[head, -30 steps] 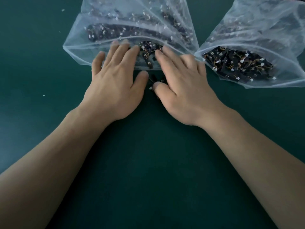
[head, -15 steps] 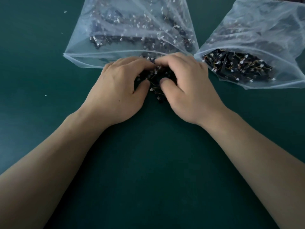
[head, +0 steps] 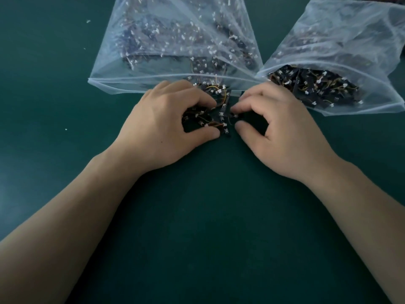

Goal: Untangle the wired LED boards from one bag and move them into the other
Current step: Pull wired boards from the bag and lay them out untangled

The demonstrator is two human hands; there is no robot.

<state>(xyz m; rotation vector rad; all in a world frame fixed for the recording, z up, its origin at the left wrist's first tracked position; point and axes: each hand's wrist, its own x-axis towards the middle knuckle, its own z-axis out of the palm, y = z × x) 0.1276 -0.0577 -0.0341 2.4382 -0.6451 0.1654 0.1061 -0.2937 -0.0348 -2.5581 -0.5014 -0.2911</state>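
Head camera is looking down on a dark green worktop (head: 208, 227), where a tangled clump of small black LED boards (head: 217, 116) with yellow and orange wires and white connectors is lying just outside the mouth of the left clear plastic bag (head: 131, 81), between the two hands. The left hand (head: 166, 126) is gripping the clump's left side, its fingers (head: 197, 98) curling over the top and its thumb pressing in from the near side. The right hand (head: 285, 132) is working at the clump's right edge, its fingers (head: 249, 105) curling inward, with forefinger and thumb pinching a small piece bearing a white connector; whether that piece is a board or only a wire I cannot tell. The left clear plastic bag is lying at the far centre with its mouth facing near, and more dark boards (head: 219, 60) are showing thinly through its plastic. The right clear plastic bag (head: 350, 29) is lying at the far right, its near left corner touching the other bag's right corner, and a dense heap of boards (head: 317, 89) is sitting just inside its open mouth. A few white specks (head: 88, 21) are lying on the worktop at the far left, apart from both bags.
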